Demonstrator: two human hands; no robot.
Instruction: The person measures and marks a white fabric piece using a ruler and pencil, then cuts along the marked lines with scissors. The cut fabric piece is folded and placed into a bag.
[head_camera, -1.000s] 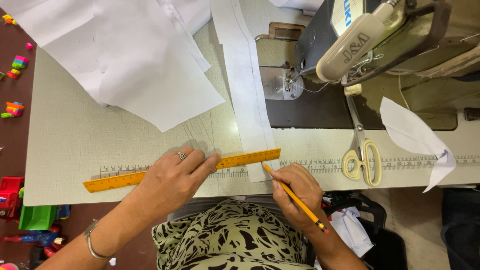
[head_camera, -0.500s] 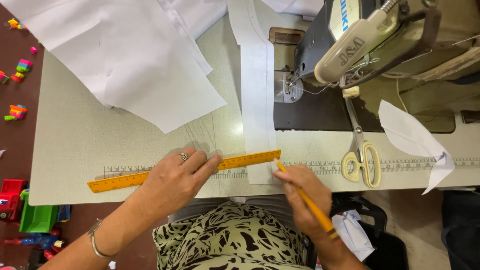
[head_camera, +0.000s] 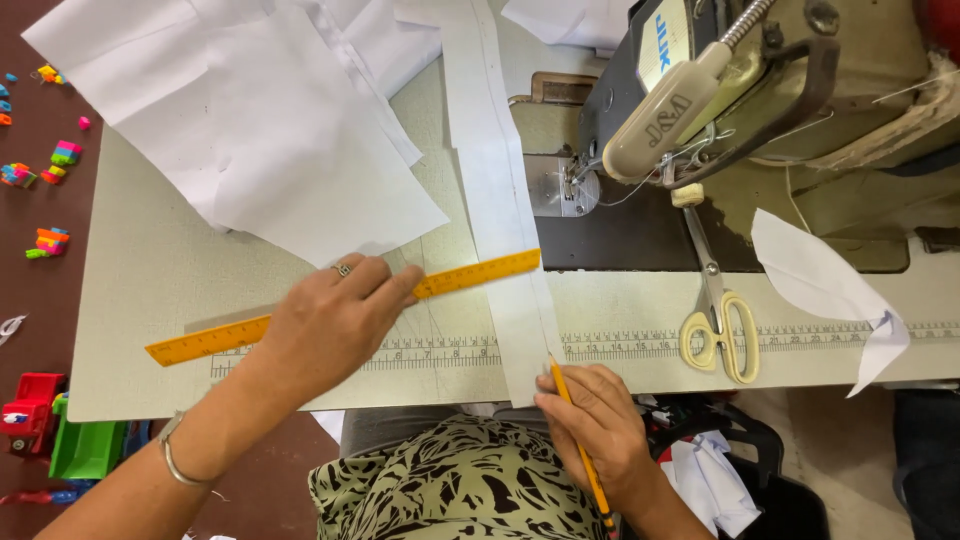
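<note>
My left hand (head_camera: 330, 320) presses flat on a long orange ruler (head_camera: 470, 276), which lies slanted across the table and over a narrow white fabric strip (head_camera: 500, 200). The strip runs from the table's far side down to its near edge. A yellow pencil (head_camera: 578, 445) is gripped in my right hand (head_camera: 600, 435), its tip at the strip's lower end by the table's front edge. A ring sits on my left hand and a bangle on that wrist.
A sewing machine (head_camera: 720, 90) stands at the right back. Cream-handled scissors (head_camera: 715, 320) lie beside it, with a white fabric piece (head_camera: 820, 285) further right. Large white cloth pieces (head_camera: 250, 130) cover the back left. Colourful toys (head_camera: 45, 420) lie on the floor at left.
The ruler and my left hand have shifted away from the table's front edge, further up the strip. My right hand with the pencil stays at the strip's lower end.
</note>
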